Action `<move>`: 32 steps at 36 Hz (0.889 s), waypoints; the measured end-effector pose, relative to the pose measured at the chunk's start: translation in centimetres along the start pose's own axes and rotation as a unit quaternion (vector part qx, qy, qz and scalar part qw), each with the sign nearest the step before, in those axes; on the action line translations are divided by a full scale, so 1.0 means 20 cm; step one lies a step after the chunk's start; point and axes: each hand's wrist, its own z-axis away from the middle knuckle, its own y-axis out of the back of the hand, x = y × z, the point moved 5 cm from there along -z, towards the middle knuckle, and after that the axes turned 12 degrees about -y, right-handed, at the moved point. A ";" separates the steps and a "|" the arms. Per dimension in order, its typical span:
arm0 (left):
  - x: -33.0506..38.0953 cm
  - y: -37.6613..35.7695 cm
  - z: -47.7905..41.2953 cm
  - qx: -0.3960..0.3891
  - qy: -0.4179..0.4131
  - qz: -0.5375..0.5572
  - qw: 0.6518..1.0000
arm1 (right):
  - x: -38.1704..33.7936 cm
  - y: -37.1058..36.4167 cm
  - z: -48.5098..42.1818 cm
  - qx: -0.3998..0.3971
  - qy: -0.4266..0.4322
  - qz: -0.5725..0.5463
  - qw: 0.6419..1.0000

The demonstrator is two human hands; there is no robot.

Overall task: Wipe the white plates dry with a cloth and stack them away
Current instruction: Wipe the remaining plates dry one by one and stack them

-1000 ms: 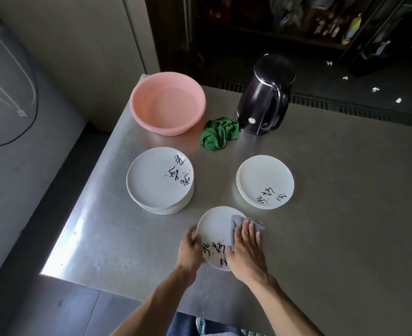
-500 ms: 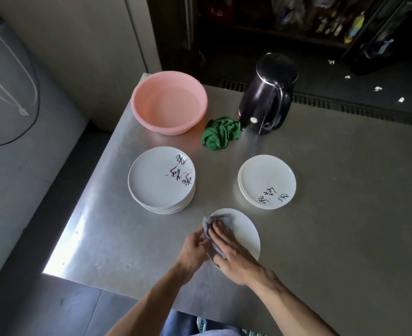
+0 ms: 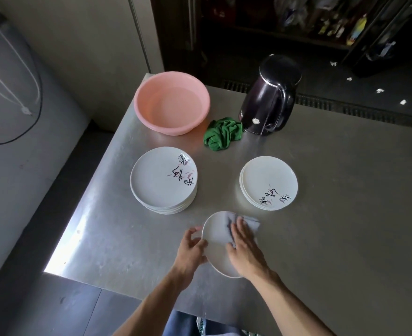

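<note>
Steel bench (image 3: 321,214). Plate (image 3: 215,241) near front edge, before left stack (image 3: 161,175) and right stack (image 3: 265,178); left hand (image 3: 191,251) grips its rim, fingers (image 3: 192,233) curled. Right hand (image 3: 245,248) flat, pressing cloth (image 3: 251,220) onto the plate.

Basin (image 3: 172,103), upper centre: showing plain pale pink.
Crumpled rag (image 3: 223,133), just right of it: showing bright green.
Kettle (image 3: 269,98), upper right of centre: showing glossy purple-black, carrying small white round mark low on body.
Left stack (image 3: 161,178) of plates: showing white, top plate carrying black brush-script with faint pink strokes at right side.
Right stack (image 3: 268,183): showing white, same black script and pink strokes along lower edge.
Single plate (image 3: 218,241), lower centre: showing plain white.
Cloth (image 3: 248,221) on it: showing pale grey-lilac.
Table (image 3: 345,214): showing dull brushed grey, glaring bright at left edge.
Trousers (image 3: 183,326), bottom edge: showing blue.
</note>
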 end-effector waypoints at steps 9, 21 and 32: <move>0.06 -0.04 0.03 -0.115 -0.044 -0.062 0.990 | -0.11 -0.05 0.11 -0.047 0.181 -0.011 0.982; -0.01 0.01 -0.02 -0.005 -0.017 -0.012 1.000 | -0.19 -0.02 0.11 -0.071 0.173 -0.060 0.980; -0.01 -0.03 0.04 -0.128 -0.017 -0.036 0.991 | -0.15 -0.05 0.12 -0.047 0.168 0.001 0.985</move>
